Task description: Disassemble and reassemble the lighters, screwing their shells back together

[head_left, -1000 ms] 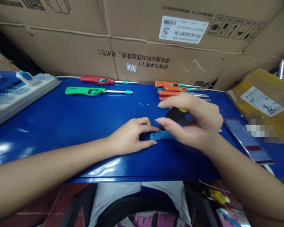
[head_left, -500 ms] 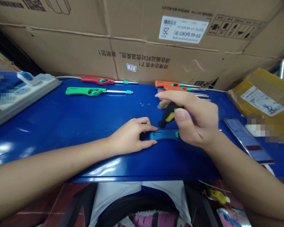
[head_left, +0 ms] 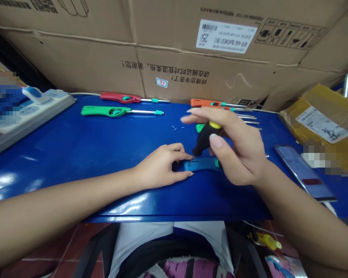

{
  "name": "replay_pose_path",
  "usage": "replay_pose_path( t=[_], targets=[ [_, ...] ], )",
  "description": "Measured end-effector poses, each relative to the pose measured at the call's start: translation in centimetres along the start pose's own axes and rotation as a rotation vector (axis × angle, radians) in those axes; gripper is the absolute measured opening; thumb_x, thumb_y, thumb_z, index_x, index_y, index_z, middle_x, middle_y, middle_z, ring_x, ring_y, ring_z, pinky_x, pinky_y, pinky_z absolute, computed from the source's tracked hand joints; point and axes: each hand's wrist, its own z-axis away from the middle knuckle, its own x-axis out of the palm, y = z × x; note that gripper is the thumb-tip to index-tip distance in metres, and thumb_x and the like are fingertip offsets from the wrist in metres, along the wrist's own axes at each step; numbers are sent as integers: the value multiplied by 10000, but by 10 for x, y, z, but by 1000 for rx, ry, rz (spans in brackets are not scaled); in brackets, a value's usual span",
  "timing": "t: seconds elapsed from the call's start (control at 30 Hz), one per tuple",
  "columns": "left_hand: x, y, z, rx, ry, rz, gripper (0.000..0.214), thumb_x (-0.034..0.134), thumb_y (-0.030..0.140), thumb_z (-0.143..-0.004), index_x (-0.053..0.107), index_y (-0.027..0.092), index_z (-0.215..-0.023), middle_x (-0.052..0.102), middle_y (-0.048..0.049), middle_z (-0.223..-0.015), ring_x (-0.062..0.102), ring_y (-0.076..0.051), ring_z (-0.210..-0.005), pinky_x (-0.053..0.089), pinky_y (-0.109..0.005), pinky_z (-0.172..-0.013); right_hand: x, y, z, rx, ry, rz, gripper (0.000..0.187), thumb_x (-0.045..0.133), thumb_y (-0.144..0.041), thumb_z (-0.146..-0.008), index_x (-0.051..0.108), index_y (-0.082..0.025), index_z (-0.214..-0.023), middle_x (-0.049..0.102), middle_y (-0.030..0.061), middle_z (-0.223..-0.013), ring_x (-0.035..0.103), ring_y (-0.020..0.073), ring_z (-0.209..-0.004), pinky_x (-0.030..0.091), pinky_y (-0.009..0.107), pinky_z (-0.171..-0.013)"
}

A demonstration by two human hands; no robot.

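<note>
A blue long-nosed lighter (head_left: 204, 164) lies flat on the blue table, its handle end to the left. My left hand (head_left: 165, 166) grips that end between thumb and forefinger. In my right hand (head_left: 237, 144) is a black and yellow screwdriver (head_left: 204, 138), tilted, with its tip at the left end of the lighter's handle. The thumb presses the screwdriver's grip while the forefinger stretches out past it. My right hand hides part of the lighter's nozzle. Beyond the hands lie a few tiny silvery pins (head_left: 178, 127).
Red (head_left: 118, 97) and green (head_left: 104, 111) lighters lie back left; orange ones (head_left: 201, 103) and others lie back right, partly hidden. A cardboard box (head_left: 162, 50) walls the back. The power strip (head_left: 31, 112) is left; a phone (head_left: 304, 172) and yellow-taped parcel (head_left: 321, 127) are right.
The fingers of my right hand have shifted around the screwdriver's handle, and the screwdriver has turned. Its tip stays at the same spot. The left hand and blue lighter hold still.
</note>
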Motion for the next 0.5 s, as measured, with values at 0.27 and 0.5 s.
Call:
replay_pose_path(
  t=[0.27, 0.5],
  targets=[
    [1, -1, 0, -15, -10, -21, 327, 749, 350, -869, 746, 193, -1155, 695, -62, -1042, 671, -217, -937, 543, -337, -820, 6, 3, 2, 14, 126, 69, 293, 659, -293, -953, 655, -228, -1239, 759, 58, -1170, 745, 188, -879, 641, 321, -775],
    [1, -1, 0, -15, 6, -2, 313, 762, 338, -860, 746, 202, -1141, 681, -43, -993, 656, -189, -887, 531, -309, -790, 4, 3, 2, 36, 70, -110, 288, 608, -239, -961, 652, -216, -1244, 742, 59, -1101, 729, 189, -866, 636, 334, -727]
  ],
)
